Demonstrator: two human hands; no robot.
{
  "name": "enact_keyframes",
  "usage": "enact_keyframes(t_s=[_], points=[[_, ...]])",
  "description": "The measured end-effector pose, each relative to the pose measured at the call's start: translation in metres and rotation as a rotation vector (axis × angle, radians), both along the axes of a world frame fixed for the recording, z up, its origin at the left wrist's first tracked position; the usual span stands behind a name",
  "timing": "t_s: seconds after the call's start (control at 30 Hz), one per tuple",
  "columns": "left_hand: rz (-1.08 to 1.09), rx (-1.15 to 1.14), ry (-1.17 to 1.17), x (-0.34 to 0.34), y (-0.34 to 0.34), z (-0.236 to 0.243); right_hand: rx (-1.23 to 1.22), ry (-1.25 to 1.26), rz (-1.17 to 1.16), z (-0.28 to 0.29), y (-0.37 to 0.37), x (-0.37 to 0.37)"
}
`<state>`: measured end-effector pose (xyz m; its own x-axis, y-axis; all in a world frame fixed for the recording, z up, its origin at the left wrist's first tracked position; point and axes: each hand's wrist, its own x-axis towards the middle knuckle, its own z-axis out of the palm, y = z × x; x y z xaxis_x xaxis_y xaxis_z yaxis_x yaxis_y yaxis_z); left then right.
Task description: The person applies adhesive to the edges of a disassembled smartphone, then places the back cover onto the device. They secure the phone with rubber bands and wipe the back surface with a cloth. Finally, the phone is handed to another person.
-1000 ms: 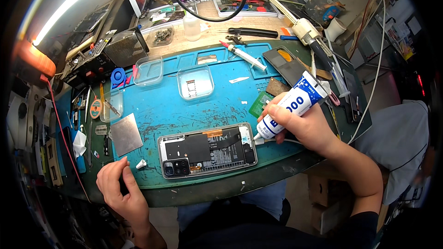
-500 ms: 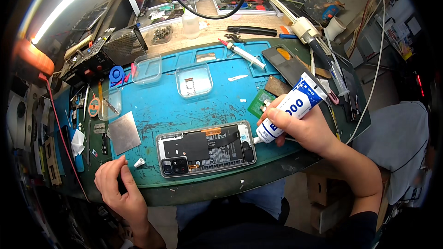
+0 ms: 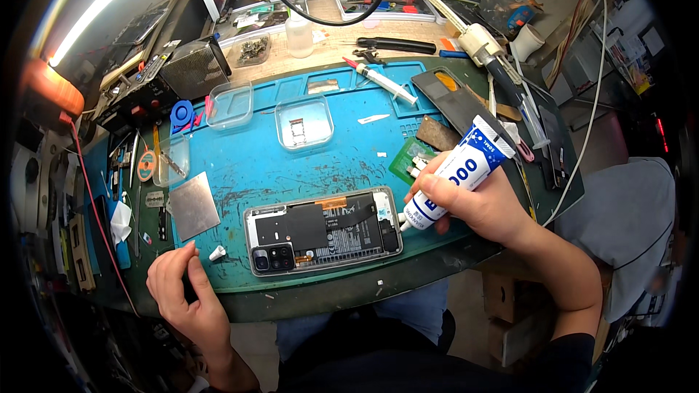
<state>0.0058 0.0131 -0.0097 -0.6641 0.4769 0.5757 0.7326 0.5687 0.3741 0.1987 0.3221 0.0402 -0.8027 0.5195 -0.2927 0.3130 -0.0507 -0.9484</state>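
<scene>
An opened smartphone point(image 3: 306, 227), camera module at its lower left and dark battery exposed, lies on the blue mat point(image 3: 255, 164). My right hand point(image 3: 484, 207) is closed around a white and blue tube point(image 3: 466, 167), tilted with its narrow nozzle at the phone's right edge. My left hand point(image 3: 182, 295) rests near the mat's front left, fingers loosely curled and holding nothing. A small white cap point(image 3: 217, 252) lies just beyond its fingertips, and a square metal plate point(image 3: 194, 205) is behind that. A green bagged item point(image 3: 406, 164) is partly hidden behind my right hand.
Clear plastic boxes point(image 3: 304, 105), a syringe point(image 3: 386, 84) and dark phone panels point(image 3: 444, 98) are at the back. A long tool with cable point(image 3: 502, 76) leans at right. An equipment box point(image 3: 182, 69), orange lamp point(image 3: 54, 91) and small tools line the left; a black loop point(image 3: 324, 22) hangs overhead.
The tube's nozzle has moved slightly toward me along the phone's right edge, with my right hand still round it. My left hand is nearly still. The whole view has shifted slightly.
</scene>
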Motion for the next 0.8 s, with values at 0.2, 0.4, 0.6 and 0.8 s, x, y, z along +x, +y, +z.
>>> enact_keyframes(t_s=[0.2, 0.4, 0.6, 0.8], points=[[0.001, 0.024, 0.005, 0.0003, 0.0016, -0.0008, -0.012, 0.007, 0.001, -0.0017, -0.0023, 0.0021], [0.004, 0.023, 0.003, 0.0001, 0.0016, -0.0014, -0.018, 0.015, 0.018, -0.0031, -0.0036, 0.0060], [0.012, 0.025, -0.001, 0.0005, 0.0027, -0.0016, -0.026, 0.009, 0.025, -0.0012, -0.0054, 0.0072], [0.015, 0.020, -0.007, 0.0007, 0.0025, -0.0011, -0.022, -0.002, 0.040, -0.0002, -0.0070, 0.0087]])
